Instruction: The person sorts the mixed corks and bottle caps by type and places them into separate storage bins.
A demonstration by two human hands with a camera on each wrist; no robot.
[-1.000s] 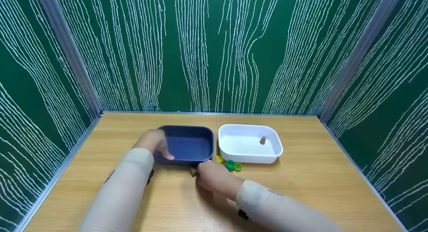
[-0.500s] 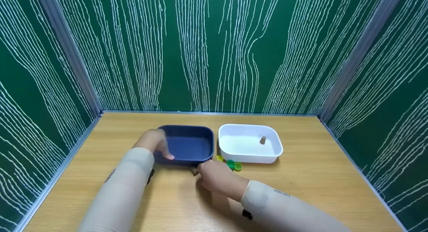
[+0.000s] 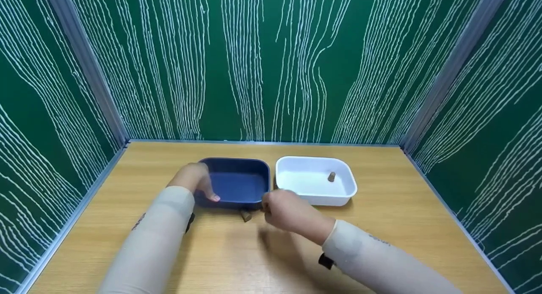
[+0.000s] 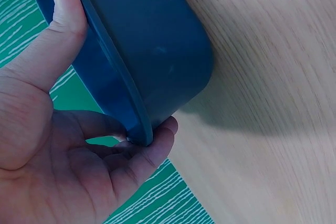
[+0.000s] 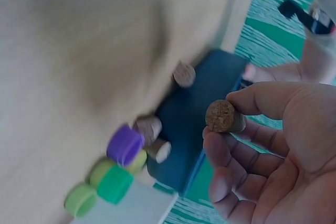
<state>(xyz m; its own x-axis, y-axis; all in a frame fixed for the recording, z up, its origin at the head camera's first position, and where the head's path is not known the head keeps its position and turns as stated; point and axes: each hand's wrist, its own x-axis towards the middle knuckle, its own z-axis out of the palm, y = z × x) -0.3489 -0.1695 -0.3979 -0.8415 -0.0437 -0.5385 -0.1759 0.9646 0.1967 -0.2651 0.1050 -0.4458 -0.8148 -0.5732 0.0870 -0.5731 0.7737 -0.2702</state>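
Note:
My left hand (image 3: 192, 177) grips the left end of a dark blue tray (image 3: 254, 158), its thumb over the rim and fingertips under the corner in the left wrist view. My right hand (image 3: 294, 211) is raised in front of the gap between the two trays. In the right wrist view its thumb and fingers pinch a cork stopper (image 5: 223, 116). One cork (image 3: 246, 215) lies on the table by the blue tray's front wall. More loose corks (image 5: 184, 74) show there in the right wrist view, beside a purple cap (image 5: 126, 145) and a green cap (image 5: 115, 184).
To the right of the blue tray stands a white tray (image 3: 313, 199) with one cork (image 3: 332, 176) in it. A light green cap (image 5: 80, 200) and a yellow cap (image 5: 137, 162) lie close by it. Green, white-streaked panels (image 3: 254, 65) border the wooden table (image 3: 211, 260).
My right hand has lifted from the table with a cork and moved up and right. The caps are now hidden behind it in the head view. The left hand stays on the blue tray.

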